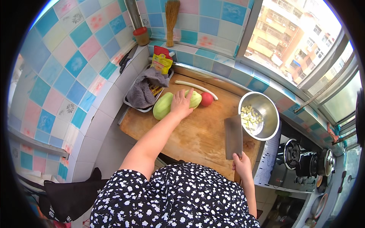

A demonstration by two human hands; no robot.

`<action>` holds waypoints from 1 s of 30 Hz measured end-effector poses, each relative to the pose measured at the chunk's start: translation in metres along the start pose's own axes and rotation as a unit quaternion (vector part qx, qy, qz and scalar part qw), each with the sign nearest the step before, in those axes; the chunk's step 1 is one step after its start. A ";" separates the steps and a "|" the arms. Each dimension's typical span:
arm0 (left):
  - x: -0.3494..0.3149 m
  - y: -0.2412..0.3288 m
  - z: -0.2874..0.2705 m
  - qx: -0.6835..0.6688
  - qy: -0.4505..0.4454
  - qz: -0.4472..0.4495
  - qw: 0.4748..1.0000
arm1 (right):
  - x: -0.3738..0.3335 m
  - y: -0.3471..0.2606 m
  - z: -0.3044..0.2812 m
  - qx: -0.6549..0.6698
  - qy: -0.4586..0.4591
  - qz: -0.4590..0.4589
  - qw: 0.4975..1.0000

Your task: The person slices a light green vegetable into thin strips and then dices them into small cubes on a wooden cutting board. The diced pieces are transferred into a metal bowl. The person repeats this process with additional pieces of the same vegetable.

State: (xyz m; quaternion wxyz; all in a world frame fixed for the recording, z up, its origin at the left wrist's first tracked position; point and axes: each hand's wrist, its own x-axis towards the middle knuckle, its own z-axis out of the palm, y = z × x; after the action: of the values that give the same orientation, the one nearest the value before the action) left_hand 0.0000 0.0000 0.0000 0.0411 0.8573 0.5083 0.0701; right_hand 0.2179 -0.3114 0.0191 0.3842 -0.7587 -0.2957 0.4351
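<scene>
My right hand (242,165) grips the handle of a cleaver (234,136), whose broad blade stands over the board beside a steel bowl (272,114). Diced pale green pieces (251,118) lie in that bowl. On the far left part of the wooden cutting board (190,133), my left hand (182,104) is laid over pale green squash, its fingers curved onto the right part (195,99); the left part (162,106) shows beside my wrist. Whether these are one piece or two is hidden by my hand. A tomato (207,99) and a long white scallion stalk (195,85) lie close by.
Left of the board, a tray (142,110) holds a grey cloth (143,89) and a yellow and red pouch (162,60). A knife (127,59) lies on the tiled ledge. A gas stove (294,155) with a pot (326,161) stands at right, below the window.
</scene>
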 end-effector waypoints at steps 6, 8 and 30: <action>0.002 -0.004 0.012 -0.002 0.077 0.014 0.997 | -0.005 -0.003 -0.002 -0.077 0.027 -0.009 0.997; 0.001 -0.003 0.013 0.026 0.080 0.050 0.995 | -0.008 -0.013 -0.004 -0.129 0.033 0.005 0.991; -0.056 0.078 0.006 -0.160 -0.300 0.291 0.894 | 0.001 0.012 -0.009 -0.253 0.071 0.009 0.965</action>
State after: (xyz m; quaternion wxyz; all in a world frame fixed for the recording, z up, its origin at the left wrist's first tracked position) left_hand 0.0420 -0.0865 0.0003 0.3060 0.9292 0.1813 -0.1007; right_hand 0.2277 -0.3196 0.0114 0.1955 -0.8627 -0.3612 0.2950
